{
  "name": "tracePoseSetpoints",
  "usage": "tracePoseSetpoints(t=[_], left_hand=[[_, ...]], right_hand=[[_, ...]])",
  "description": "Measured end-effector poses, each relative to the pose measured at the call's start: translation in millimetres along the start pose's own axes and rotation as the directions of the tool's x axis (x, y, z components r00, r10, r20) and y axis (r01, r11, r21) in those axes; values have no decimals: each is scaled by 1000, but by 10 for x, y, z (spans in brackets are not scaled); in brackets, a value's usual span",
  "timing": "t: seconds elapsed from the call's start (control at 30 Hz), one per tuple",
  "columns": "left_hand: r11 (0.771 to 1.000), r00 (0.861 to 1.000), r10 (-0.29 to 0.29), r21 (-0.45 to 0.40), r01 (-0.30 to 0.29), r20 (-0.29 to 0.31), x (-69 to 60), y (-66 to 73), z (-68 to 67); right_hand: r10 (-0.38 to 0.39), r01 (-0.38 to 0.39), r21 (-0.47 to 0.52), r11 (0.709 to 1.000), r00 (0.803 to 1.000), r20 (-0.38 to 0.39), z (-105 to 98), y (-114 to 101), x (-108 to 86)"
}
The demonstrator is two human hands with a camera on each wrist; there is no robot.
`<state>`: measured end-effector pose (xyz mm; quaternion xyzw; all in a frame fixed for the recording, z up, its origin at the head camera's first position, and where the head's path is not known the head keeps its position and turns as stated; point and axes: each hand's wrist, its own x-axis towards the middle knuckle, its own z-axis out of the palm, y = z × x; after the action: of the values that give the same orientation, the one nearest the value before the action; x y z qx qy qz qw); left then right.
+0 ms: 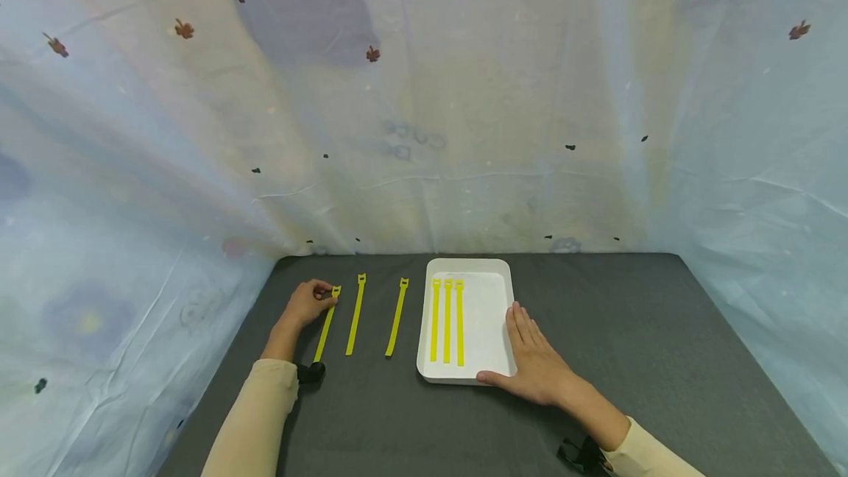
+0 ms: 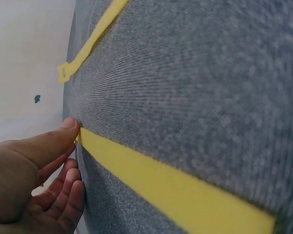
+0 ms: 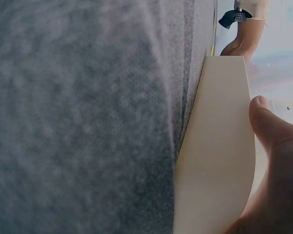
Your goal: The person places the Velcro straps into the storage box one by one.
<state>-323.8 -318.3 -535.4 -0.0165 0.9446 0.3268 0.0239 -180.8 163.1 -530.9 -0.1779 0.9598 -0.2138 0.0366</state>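
My left hand [image 1: 308,303] pinches the slotted head end of the leftmost yellow strap [image 1: 325,333]; in the left wrist view, thumb and fingers of the hand [image 2: 36,175] meet at the end of that strap [image 2: 171,187], which stretches over the grey cloth. Two more yellow straps, one in the middle [image 1: 355,315] and one further right [image 1: 395,317], lie to its right. Inside the white tray [image 1: 486,330] are several yellow straps side by side. My right hand [image 1: 536,366] rests against the tray's right edge and near corner, fingers straight; its thumb touches the tray wall [image 3: 219,141] in the right wrist view.
A dark grey cloth [image 1: 623,344] covers the table. Behind and beside it hangs a pale patterned curtain [image 1: 464,109]. Black bands sit at both wrists, the left one [image 1: 311,372] close to the leftmost strap's lower end.
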Motion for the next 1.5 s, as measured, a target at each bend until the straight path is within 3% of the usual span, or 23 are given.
tracePoseSetpoints(t=[0.63,0.87,1.1,1.5], left_hand=[[1000,1000,-12,11,12,-3,-77,25,11],[1000,999,-15,-18,15,-30,-106,-40,10],[1000,1000,-5,-29,5,-14,-147,-95,-48],[996,999,25,-87,-27,-29,-261,35,-140]], right_hand=[[-9,9,9,1000,1000,-4,36,7,8],[-4,4,16,1000,1000,-12,18,-9,-2],[-3,4,23,1000,1000,-15,6,-14,-5],[0,0,26,1000,1000,-10,23,10,10]])
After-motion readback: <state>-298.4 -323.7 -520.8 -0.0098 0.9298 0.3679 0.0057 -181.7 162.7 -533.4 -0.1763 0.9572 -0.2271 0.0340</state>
